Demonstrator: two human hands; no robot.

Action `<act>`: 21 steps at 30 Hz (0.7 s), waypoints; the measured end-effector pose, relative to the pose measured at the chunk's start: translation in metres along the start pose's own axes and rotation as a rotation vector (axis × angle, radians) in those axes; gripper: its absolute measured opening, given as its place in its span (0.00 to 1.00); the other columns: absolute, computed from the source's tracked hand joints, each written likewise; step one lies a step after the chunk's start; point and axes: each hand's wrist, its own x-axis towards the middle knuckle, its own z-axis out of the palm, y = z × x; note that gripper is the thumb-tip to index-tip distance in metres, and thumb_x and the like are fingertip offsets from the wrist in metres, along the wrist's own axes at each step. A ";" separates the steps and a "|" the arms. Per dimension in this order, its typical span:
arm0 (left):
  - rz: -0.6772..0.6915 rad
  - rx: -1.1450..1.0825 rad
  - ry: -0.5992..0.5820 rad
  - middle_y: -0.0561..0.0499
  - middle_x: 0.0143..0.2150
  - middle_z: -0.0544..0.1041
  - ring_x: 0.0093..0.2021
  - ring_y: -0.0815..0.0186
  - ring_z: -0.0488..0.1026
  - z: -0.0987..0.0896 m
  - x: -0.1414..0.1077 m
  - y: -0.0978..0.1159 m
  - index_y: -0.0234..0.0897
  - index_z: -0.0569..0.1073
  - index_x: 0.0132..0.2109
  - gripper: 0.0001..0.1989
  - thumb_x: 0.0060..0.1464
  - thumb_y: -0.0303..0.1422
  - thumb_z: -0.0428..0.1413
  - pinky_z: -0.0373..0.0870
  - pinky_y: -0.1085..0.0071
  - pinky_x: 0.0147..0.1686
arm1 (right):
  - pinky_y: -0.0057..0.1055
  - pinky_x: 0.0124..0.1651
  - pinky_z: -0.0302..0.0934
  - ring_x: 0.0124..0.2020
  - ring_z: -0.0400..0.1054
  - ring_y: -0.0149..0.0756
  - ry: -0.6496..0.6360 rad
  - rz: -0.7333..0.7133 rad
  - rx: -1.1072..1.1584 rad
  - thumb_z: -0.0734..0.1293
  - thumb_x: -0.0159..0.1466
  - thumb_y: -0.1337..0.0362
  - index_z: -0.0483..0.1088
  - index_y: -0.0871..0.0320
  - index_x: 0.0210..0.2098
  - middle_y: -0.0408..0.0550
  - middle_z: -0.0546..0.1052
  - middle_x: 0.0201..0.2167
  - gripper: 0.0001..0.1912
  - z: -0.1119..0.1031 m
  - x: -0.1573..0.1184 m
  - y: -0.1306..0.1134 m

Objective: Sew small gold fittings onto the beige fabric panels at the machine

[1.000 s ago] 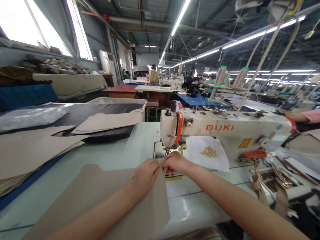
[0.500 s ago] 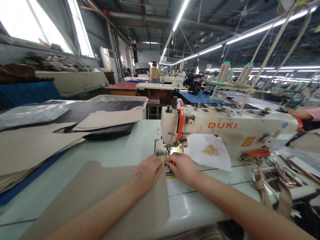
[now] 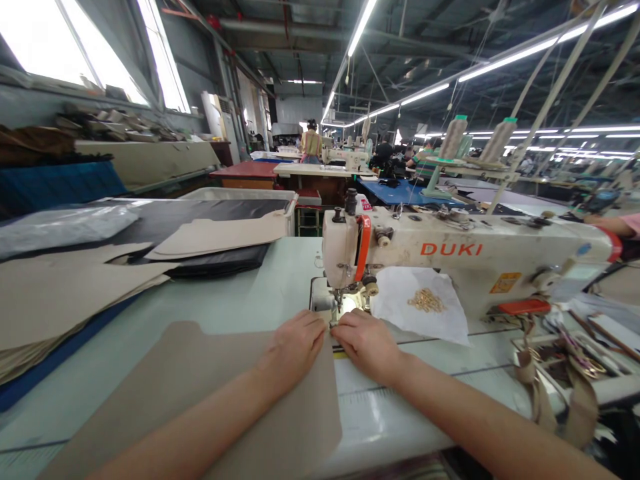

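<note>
A large beige panel of fabric or leather-like sheet lies flat under my left forearm, its corner close to the needle area of a white sewing machine. My left hand is closed, with its fingers bent down on the panel's upper right edge. Just right of that edge, my right hand is closed too, its thumb and fingertips pinched together beside the presser foot. What the right fingertips hold is too small to make out. The hands almost meet in front of the lit needle plate.
Behind my right hand, a white sheet carries a pile of small gold-coloured rings. Stacked beige panels lie at the left. A tray with straps stands at the right. Thread cones rise behind the machine; other people work farther off.
My right fingers have closed in more and lowered slightly beside the presser foot. The left hand and the panel are almost unmoved. The view has shifted a little.
</note>
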 end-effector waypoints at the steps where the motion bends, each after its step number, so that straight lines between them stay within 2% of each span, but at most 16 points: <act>1: 0.005 0.006 -0.010 0.50 0.31 0.73 0.35 0.63 0.68 -0.001 0.000 0.000 0.36 0.68 0.30 0.10 0.57 0.24 0.45 0.67 0.68 0.37 | 0.29 0.36 0.57 0.34 0.62 0.35 -0.011 -0.024 -0.015 0.60 0.65 0.68 0.70 0.58 0.30 0.46 0.71 0.29 0.10 -0.001 0.000 0.001; 3: 0.014 0.010 -0.031 0.50 0.30 0.73 0.35 0.64 0.68 -0.002 0.002 -0.002 0.37 0.68 0.29 0.10 0.56 0.24 0.46 0.66 0.69 0.36 | 0.29 0.36 0.57 0.34 0.62 0.35 -0.041 -0.116 -0.052 0.60 0.65 0.68 0.70 0.58 0.33 0.46 0.71 0.30 0.08 -0.004 -0.002 0.004; 7: 0.040 -0.003 -0.057 0.50 0.30 0.72 0.34 0.64 0.67 -0.002 0.003 -0.005 0.37 0.67 0.29 0.10 0.55 0.23 0.47 0.65 0.69 0.36 | 0.30 0.37 0.58 0.35 0.62 0.35 -0.092 -0.406 -0.130 0.60 0.66 0.68 0.69 0.60 0.34 0.46 0.71 0.30 0.07 -0.016 -0.005 0.008; 10: 0.045 -0.009 -0.059 0.51 0.31 0.72 0.35 0.64 0.67 -0.001 0.003 -0.007 0.37 0.67 0.29 0.09 0.55 0.23 0.47 0.65 0.69 0.37 | 0.31 0.38 0.59 0.35 0.63 0.35 -0.087 -0.584 -0.154 0.58 0.66 0.69 0.69 0.62 0.33 0.48 0.73 0.33 0.10 -0.024 -0.005 0.008; 13: 0.052 -0.027 -0.061 0.50 0.31 0.72 0.34 0.64 0.66 -0.002 0.004 -0.005 0.37 0.67 0.29 0.10 0.57 0.25 0.46 0.65 0.69 0.36 | 0.32 0.41 0.60 0.37 0.65 0.34 -0.047 -0.705 -0.143 0.56 0.67 0.70 0.69 0.64 0.39 0.51 0.74 0.37 0.11 -0.025 -0.001 0.008; 16: 0.054 -0.044 -0.047 0.50 0.30 0.71 0.33 0.65 0.66 -0.004 0.003 -0.004 0.37 0.67 0.29 0.12 0.58 0.27 0.44 0.65 0.70 0.35 | 0.31 0.43 0.61 0.40 0.66 0.33 -0.011 -0.737 -0.125 0.54 0.68 0.70 0.67 0.64 0.44 0.53 0.74 0.39 0.12 -0.020 0.002 0.008; 21: 0.047 -0.069 -0.045 0.50 0.32 0.73 0.35 0.64 0.67 -0.003 0.000 -0.006 0.37 0.68 0.32 0.12 0.60 0.28 0.43 0.65 0.69 0.36 | 0.30 0.47 0.62 0.43 0.66 0.33 -0.035 -0.517 -0.056 0.57 0.67 0.70 0.68 0.62 0.40 0.50 0.75 0.39 0.09 -0.008 -0.002 0.004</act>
